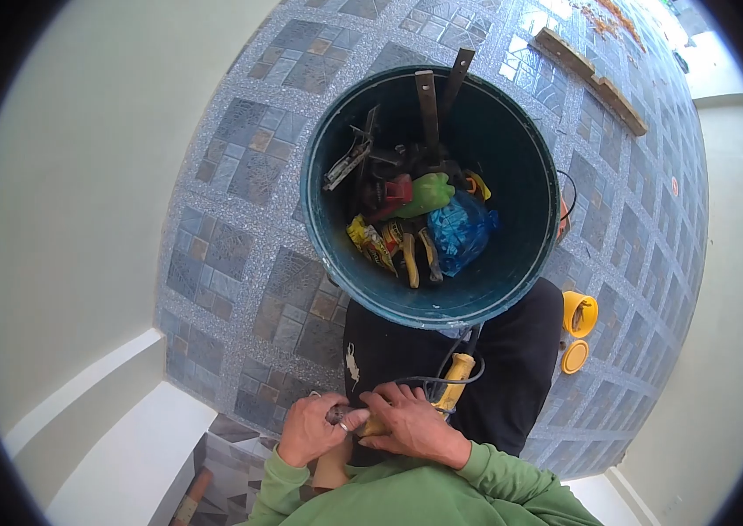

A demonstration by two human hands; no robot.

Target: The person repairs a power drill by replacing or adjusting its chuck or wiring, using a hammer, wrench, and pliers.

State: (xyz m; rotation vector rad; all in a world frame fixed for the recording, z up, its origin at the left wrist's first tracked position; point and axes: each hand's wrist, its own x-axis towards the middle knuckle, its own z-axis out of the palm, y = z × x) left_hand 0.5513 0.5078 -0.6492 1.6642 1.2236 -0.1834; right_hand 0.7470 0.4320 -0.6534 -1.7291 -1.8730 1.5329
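On my lap lies a yellow corded power tool (456, 379), its handle end pointing away toward the bucket and its grey cord looped beside it. My right hand (415, 427) is closed over the near part of the tool, fingers curled down on it. My left hand (305, 430) is closed at the tool's near end, thumb and fingers around a small dark greyish piece (341, 415). Whether that piece is part of the tool is hidden by the fingers.
A large dark green bucket (323, 250) stands before my knees, holding a blue plastic bag (461, 230), a green bottle-like item (426, 195), metal bars (428, 110) and hand tools. A yellow tub (579, 302) and lid (575, 357) sit right. A wooden plank (595, 79) lies beyond.
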